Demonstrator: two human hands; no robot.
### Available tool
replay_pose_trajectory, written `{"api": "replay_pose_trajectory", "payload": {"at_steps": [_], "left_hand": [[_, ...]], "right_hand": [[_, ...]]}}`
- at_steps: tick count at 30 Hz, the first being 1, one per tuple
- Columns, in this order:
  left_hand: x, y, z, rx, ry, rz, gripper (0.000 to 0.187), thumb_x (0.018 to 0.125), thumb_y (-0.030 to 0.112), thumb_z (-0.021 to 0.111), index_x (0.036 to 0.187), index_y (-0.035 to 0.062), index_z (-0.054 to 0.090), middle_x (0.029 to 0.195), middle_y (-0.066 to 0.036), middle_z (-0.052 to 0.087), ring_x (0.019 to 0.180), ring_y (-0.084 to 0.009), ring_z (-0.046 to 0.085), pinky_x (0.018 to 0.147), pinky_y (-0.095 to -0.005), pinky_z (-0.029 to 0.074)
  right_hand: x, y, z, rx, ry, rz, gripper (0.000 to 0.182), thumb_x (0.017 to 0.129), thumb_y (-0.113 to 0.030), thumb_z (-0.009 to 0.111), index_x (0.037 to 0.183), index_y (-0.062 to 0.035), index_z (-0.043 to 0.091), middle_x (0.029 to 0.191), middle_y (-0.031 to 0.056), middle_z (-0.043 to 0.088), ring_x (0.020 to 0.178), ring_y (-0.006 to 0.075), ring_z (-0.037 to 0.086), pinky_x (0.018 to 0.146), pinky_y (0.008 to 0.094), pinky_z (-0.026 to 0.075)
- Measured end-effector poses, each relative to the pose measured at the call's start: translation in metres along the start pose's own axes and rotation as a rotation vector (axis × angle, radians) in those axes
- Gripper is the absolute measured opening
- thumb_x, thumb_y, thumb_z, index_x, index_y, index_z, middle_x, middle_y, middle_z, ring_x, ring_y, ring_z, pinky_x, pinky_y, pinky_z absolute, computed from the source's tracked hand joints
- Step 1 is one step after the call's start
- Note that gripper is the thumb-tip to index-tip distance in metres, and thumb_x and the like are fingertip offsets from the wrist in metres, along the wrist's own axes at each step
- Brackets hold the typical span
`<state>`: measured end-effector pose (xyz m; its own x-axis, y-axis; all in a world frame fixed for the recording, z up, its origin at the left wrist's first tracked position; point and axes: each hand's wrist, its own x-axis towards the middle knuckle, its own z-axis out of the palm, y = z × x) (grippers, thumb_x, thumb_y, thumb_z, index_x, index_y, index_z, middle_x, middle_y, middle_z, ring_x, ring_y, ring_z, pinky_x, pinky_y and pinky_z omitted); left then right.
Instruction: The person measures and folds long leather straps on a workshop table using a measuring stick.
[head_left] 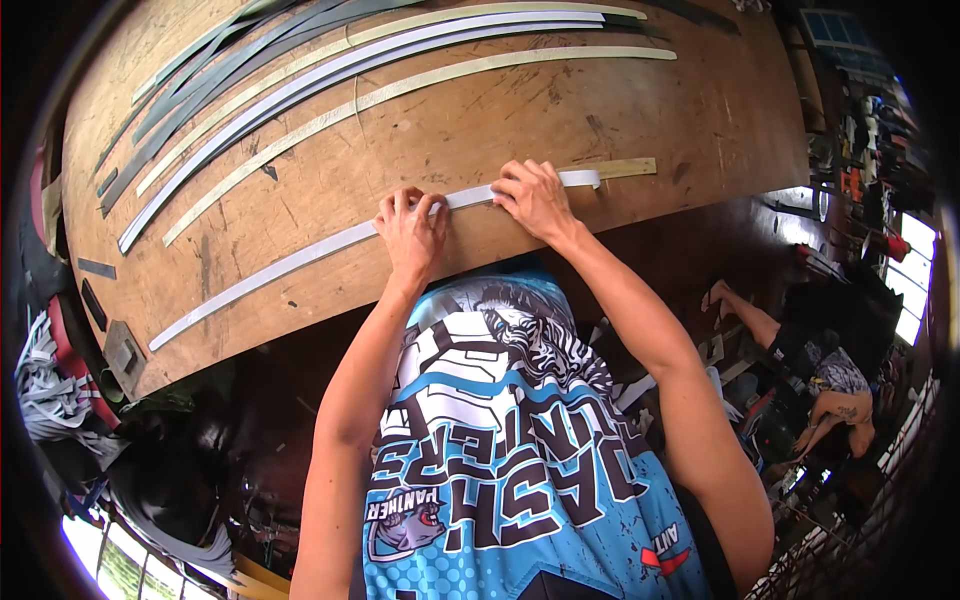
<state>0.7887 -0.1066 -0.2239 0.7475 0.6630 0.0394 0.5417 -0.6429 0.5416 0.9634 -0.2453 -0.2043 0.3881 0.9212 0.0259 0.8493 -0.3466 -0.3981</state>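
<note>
A long white strip [275, 271] lies along the near side of the wooden table, its right end curling up slightly over a tan strip [630, 167]. My left hand [412, 228] presses on the white strip near its middle, with fingers bent and drawn together. Farther right, my right hand [533, 198] rests on the same strip, its fingers curled over it. What the fingertips of both hands pinch, apart from the strip's edge, is hidden. Beyond the hands, a cream strip [420, 76] runs across the table.
On the wooden table [330, 215], more white strips [330, 67] and dark strips [215, 75] lie toward the far side. A small block [124, 352] sits at the left corner. White scraps [55, 385] hang at far left. Another person [835, 385] is at the right.
</note>
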Motion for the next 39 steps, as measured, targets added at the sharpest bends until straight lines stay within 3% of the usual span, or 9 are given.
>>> {"api": "replay_pose_trajectory", "payload": {"at_steps": [3, 6, 12, 20, 26, 28, 39], "left_hand": [[0.001, 0.001, 0.008, 0.011, 0.026, 0.102, 0.014, 0.084, 0.016, 0.070, 0.098, 0.0173, 0.073, 0.109, -0.004, 0.061, 0.104, -0.0272, 0.053, 0.089, -0.0424, 0.040], [0.005, 0.008, 0.026, -0.213, -0.072, 0.361, 0.022, 0.079, 0.005, 0.064, 0.099, 0.0105, 0.071, 0.104, -0.008, 0.063, 0.095, -0.0286, 0.058, 0.084, -0.0379, 0.046], [0.005, 0.020, 0.038, -0.184, -0.052, 0.316, 0.020, 0.084, 0.013, 0.062, 0.103, 0.0128, 0.069, 0.097, -0.006, 0.061, 0.094, -0.0265, 0.056, 0.082, -0.0382, 0.044], [0.012, 0.040, 0.032, -0.067, -0.062, 0.203, 0.014, 0.087, 0.023, 0.067, 0.100, 0.0167, 0.069, 0.095, -0.004, 0.059, 0.094, -0.0254, 0.055, 0.078, -0.0408, 0.040], [0.014, 0.043, 0.031, -0.043, -0.094, 0.174, 0.015, 0.086, 0.024, 0.068, 0.099, 0.0169, 0.069, 0.096, -0.005, 0.059, 0.095, -0.0261, 0.054, 0.079, -0.0409, 0.041], [0.014, 0.043, 0.031, -0.043, -0.097, 0.167, 0.016, 0.086, 0.024, 0.069, 0.100, 0.0169, 0.069, 0.096, -0.005, 0.059, 0.095, -0.0265, 0.054, 0.079, -0.0411, 0.041], [0.014, 0.045, 0.032, -0.036, -0.097, 0.152, 0.018, 0.083, 0.022, 0.071, 0.100, 0.0164, 0.068, 0.097, -0.006, 0.059, 0.096, -0.0279, 0.054, 0.081, -0.0421, 0.041]], "right_hand": [[-0.001, -0.001, 0.001, 0.000, 0.000, 0.007, 0.013, 0.079, -0.024, 0.075, 0.087, -0.0140, 0.075, 0.093, 0.0005, 0.062, 0.090, 0.0208, 0.058, 0.081, 0.0376, 0.041], [0.000, -0.003, 0.002, -0.008, 0.000, 0.009, 0.013, 0.078, -0.024, 0.076, 0.087, -0.0140, 0.075, 0.094, 0.0013, 0.061, 0.091, 0.0214, 0.058, 0.081, 0.0381, 0.041], [-0.006, 0.017, -0.031, 0.024, -0.063, 0.070, 0.026, 0.080, -0.029, 0.076, 0.101, -0.0127, 0.073, 0.101, 0.0041, 0.063, 0.097, 0.0242, 0.063, 0.085, 0.0388, 0.046], [-0.016, 0.068, -0.081, 0.119, -0.211, 0.036, 0.025, 0.081, -0.027, 0.075, 0.103, -0.0143, 0.073, 0.096, 0.0059, 0.064, 0.089, 0.0298, 0.066, 0.078, 0.0422, 0.051], [-0.005, 0.067, -0.092, 0.077, -0.315, 0.105, 0.034, 0.081, -0.037, 0.074, 0.103, -0.0103, 0.071, 0.087, 0.0163, 0.070, 0.085, 0.0378, 0.068, 0.076, 0.0475, 0.052], [-0.002, 0.074, -0.094, 0.027, -0.436, 0.134, 0.038, 0.081, -0.040, 0.074, 0.103, -0.0083, 0.070, 0.086, 0.0199, 0.071, 0.086, 0.0398, 0.068, 0.077, 0.0486, 0.053], [-0.010, 0.089, -0.093, 0.154, -0.401, 0.106, 0.032, 0.085, -0.033, 0.071, 0.105, -0.0075, 0.072, 0.094, 0.0173, 0.071, 0.091, 0.0384, 0.067, 0.081, 0.0472, 0.052]]}}
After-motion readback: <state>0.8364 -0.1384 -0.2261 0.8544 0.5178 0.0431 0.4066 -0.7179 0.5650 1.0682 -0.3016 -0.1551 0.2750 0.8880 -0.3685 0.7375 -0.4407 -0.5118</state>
